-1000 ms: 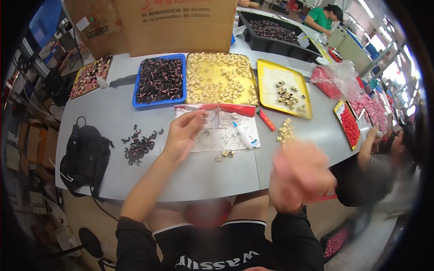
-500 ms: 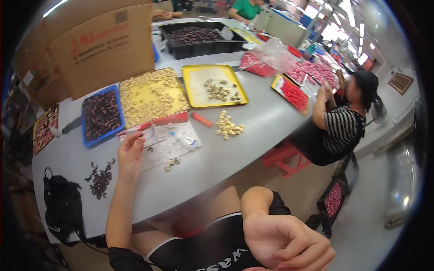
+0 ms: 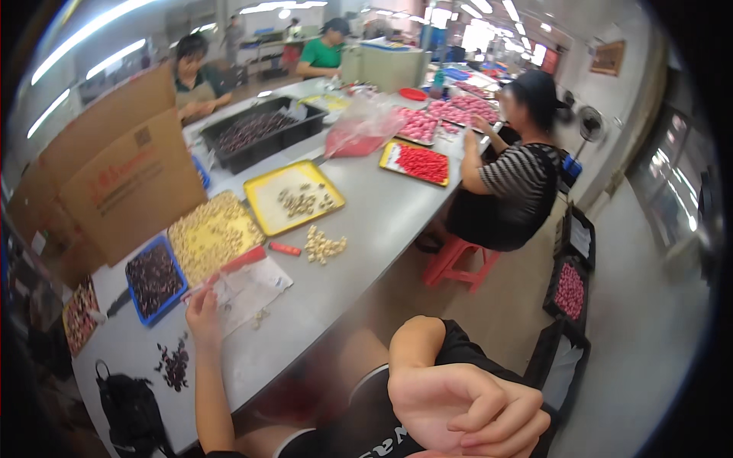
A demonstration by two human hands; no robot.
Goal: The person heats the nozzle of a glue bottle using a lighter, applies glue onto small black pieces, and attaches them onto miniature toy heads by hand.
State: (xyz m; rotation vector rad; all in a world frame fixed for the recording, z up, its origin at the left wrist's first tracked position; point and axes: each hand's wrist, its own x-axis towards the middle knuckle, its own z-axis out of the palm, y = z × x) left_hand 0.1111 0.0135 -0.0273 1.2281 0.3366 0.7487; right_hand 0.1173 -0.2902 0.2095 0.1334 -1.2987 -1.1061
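Clear plastic, a flat bag with a red strip along its upper edge, lies on the grey table at left of centre, and the left hand rests on its lower left corner, fingers spread flat and pinning it rather than gripping. The right hand sits low in the frame, off the table and over the person's lap, fingers curled loosely inward; nothing can be seen in it.

Around the bag: a few pale pieces loose at its lower edge, a small heap of pale pieces to its right, a red marker-like stick between them, and a scatter of dark pieces below left. Above stand a blue tray of dark pieces, a heaped tray of pale pieces and a yellow tray sparsely filled.

Judged from this, sorting or bagging is partway: the trays remain well stocked and the bag looks nearly empty.

The bag's contents are unclear through glare. A black backpack is cut off at lower left. Co-workers at the far end are blurred.
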